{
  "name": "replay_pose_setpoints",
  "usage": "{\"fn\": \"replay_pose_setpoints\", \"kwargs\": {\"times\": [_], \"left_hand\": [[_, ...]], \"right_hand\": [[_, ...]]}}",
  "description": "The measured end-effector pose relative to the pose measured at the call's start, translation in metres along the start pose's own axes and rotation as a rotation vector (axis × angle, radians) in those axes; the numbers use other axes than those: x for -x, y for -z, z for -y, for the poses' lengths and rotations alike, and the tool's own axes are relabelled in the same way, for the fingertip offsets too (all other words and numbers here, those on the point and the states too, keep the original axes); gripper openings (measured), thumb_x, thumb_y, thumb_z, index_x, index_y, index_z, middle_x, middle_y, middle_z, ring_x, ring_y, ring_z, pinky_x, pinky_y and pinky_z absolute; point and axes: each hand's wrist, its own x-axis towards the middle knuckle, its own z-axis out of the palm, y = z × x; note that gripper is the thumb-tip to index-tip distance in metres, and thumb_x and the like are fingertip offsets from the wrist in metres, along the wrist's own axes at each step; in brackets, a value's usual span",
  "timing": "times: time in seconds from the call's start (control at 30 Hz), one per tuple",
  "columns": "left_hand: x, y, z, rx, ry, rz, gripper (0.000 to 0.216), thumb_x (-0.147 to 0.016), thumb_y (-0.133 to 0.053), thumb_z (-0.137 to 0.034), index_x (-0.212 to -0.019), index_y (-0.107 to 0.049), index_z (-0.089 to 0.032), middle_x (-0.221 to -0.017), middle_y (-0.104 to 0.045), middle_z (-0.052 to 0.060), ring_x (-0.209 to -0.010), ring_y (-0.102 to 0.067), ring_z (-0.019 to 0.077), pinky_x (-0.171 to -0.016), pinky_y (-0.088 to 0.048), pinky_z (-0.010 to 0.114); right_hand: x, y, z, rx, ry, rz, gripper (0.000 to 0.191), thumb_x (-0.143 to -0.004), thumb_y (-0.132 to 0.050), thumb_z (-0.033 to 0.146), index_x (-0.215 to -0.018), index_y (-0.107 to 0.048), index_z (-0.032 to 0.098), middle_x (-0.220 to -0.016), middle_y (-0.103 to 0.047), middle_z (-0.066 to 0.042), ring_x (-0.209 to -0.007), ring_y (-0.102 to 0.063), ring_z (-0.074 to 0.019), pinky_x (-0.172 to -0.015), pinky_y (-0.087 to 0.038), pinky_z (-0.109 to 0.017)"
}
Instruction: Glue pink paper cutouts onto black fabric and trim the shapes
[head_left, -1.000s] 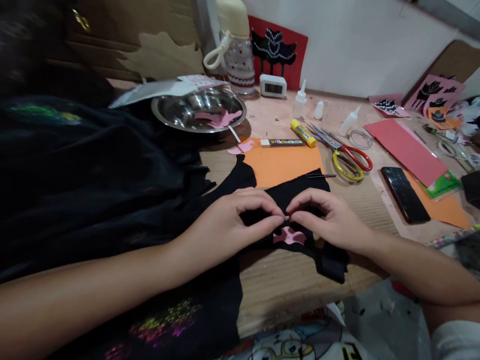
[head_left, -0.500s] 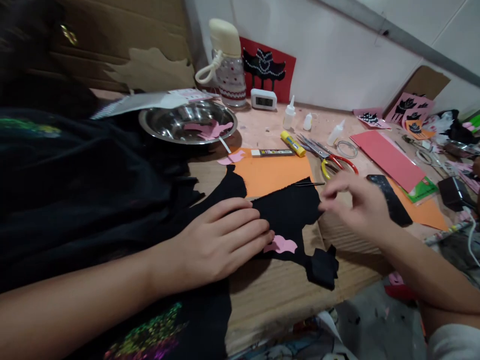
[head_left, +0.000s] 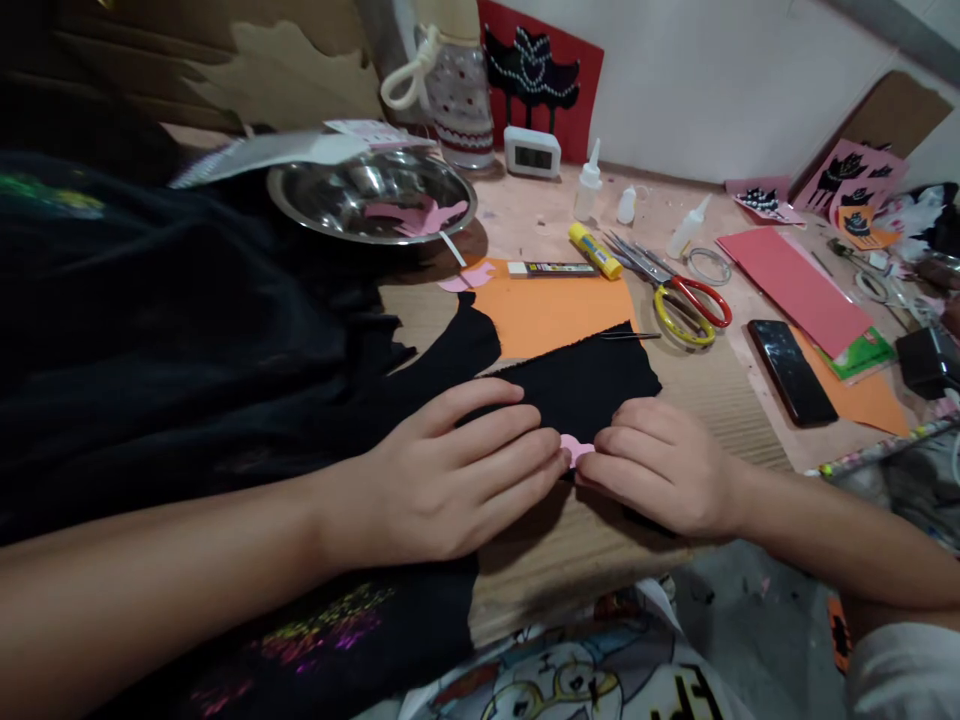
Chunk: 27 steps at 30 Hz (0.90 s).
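Observation:
A black fabric piece lies on the wooden table, with a small pink paper cutout on its near edge. My left hand lies flat on the fabric with fingers stretched out, fingertips touching the cutout's left side. My right hand rests on the fabric from the right, fingers curled down and pressed on the cutout, covering most of it. Just beyond the fabric lie an orange paper sheet and thin black tweezers.
A steel bowl holding pink cutouts stands at the back left. Scissors, a yellow glue stick, small glue bottles, a phone and a red sheet lie to the right. Dark cloth covers the left side.
My right hand, lifted away to the right half a second ago, has come back down onto the pink cutout. My left hand stayed flat on the fabric.

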Motion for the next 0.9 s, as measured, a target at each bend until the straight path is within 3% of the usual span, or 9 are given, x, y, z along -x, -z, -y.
{"fn": "replay_pose_setpoints", "kwargs": {"times": [0.2, 0.27, 0.33, 0.47, 0.63, 0.77, 0.83, 0.9], "left_hand": [[-0.004, -0.008, 0.004, 0.075, 0.039, -0.002, 0.027, -0.108, -0.045, -0.011, -0.108, -0.070, -0.020, -0.097, -0.081, 0.000, -0.098, -0.071, 0.0179, -0.111, -0.046, 0.039], [-0.008, -0.012, 0.006, 0.164, 0.093, 0.002, 0.019, -0.108, -0.053, -0.017, -0.105, -0.071, -0.020, -0.093, -0.080, 0.000, -0.091, -0.070, 0.0183, -0.101, -0.048, 0.037], [-0.010, -0.015, 0.007, 0.289, 0.200, 0.012, 0.015, -0.106, -0.059, -0.026, -0.102, -0.073, -0.021, -0.091, -0.079, 0.000, -0.085, -0.069, 0.0178, -0.091, -0.048, 0.036], [-0.013, -0.019, 0.009, 0.561, 0.417, 0.042, 0.020, -0.106, -0.060, -0.034, -0.104, -0.077, -0.023, -0.093, -0.078, 0.000, -0.088, -0.070, 0.0164, -0.086, -0.045, 0.032], [-0.015, -0.018, 0.012, 0.717, 0.559, 0.113, 0.015, -0.099, -0.071, -0.035, -0.098, -0.080, -0.022, -0.090, -0.079, 0.000, -0.086, -0.071, 0.0166, -0.083, -0.046, 0.031], [-0.018, -0.016, 0.014, 0.793, 0.634, 0.127, 0.012, -0.096, -0.073, -0.032, -0.092, -0.080, -0.023, -0.087, -0.079, -0.002, -0.084, -0.070, 0.0157, -0.084, -0.046, 0.030], [-0.020, -0.015, 0.014, 0.853, 0.672, 0.151, 0.015, -0.097, -0.070, -0.030, -0.087, -0.080, -0.024, -0.084, -0.079, -0.003, -0.083, -0.069, 0.0151, -0.083, -0.047, 0.030], [-0.022, -0.013, 0.015, 0.927, 0.713, 0.192, 0.019, -0.098, -0.066, -0.029, -0.084, -0.080, -0.025, -0.083, -0.079, -0.004, -0.082, -0.069, 0.0148, -0.082, -0.048, 0.028]], "right_hand": [[0.001, -0.002, 0.000, -0.085, -0.041, -0.012, 0.019, -0.106, -0.051, 0.010, -0.101, -0.070, 0.011, -0.083, -0.074, -0.010, -0.076, -0.063, -0.0201, -0.072, -0.054, -0.035], [0.001, -0.001, -0.002, -0.247, -0.183, -0.031, 0.016, -0.106, -0.056, 0.015, -0.098, -0.070, 0.013, -0.082, -0.075, -0.008, -0.076, -0.064, -0.0185, -0.071, -0.054, -0.032], [-0.001, 0.001, -0.003, -0.460, -0.419, -0.015, 0.012, -0.103, -0.064, 0.018, -0.093, -0.071, 0.015, -0.082, -0.076, -0.005, -0.076, -0.067, -0.0161, -0.071, -0.055, -0.028], [-0.008, 0.005, -0.006, -0.813, -0.853, 0.054, 0.007, -0.093, -0.071, 0.018, -0.087, -0.073, 0.017, -0.083, -0.077, -0.003, -0.075, -0.070, -0.0142, -0.069, -0.055, -0.024], [-0.014, 0.001, -0.006, -1.083, -1.072, 0.076, 0.008, -0.086, -0.073, 0.025, -0.085, -0.073, 0.017, -0.074, -0.075, -0.001, -0.069, -0.068, -0.0136, -0.065, -0.053, -0.024], [-0.013, -0.005, -0.006, -1.055, -1.029, 0.079, 0.006, -0.090, -0.070, 0.023, -0.087, -0.071, 0.017, -0.074, -0.074, 0.000, -0.065, -0.068, -0.0129, -0.061, -0.053, -0.023], [-0.009, -0.005, -0.008, -0.824, -0.824, 0.030, 0.009, -0.096, -0.066, 0.019, -0.089, -0.071, 0.017, -0.076, -0.075, -0.002, -0.068, -0.068, -0.0136, -0.063, -0.054, -0.025], [-0.005, -0.003, -0.011, -0.485, -0.460, -0.055, 0.015, -0.102, -0.061, 0.017, -0.093, -0.072, 0.015, -0.079, -0.076, -0.004, -0.072, -0.067, -0.0157, -0.070, -0.057, -0.029]]}}
